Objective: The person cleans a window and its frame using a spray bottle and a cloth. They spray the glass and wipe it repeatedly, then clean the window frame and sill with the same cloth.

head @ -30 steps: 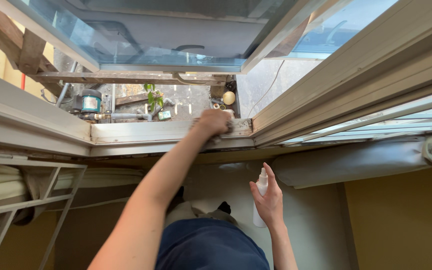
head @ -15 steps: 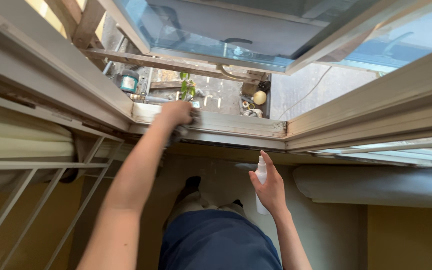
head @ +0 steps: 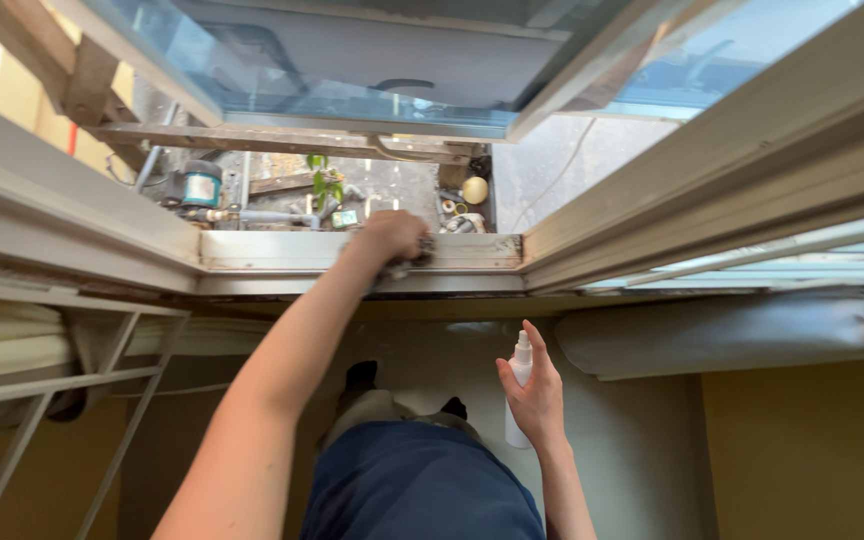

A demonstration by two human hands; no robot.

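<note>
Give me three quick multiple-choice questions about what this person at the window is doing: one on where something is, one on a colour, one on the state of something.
1. Where is the left hand?
A. on the window sill
B. on the metal rack
C. in a pocket

2. What colour is the spray bottle?
A. red
B. white
C. black

3. How is the window?
A. shut
B. open
C. boarded up

Answers:
1 A, the hand presses a cloth on the window sill.
2 B, the bottle in the right hand is white.
3 B, the ground outside shows past the sill.
</note>
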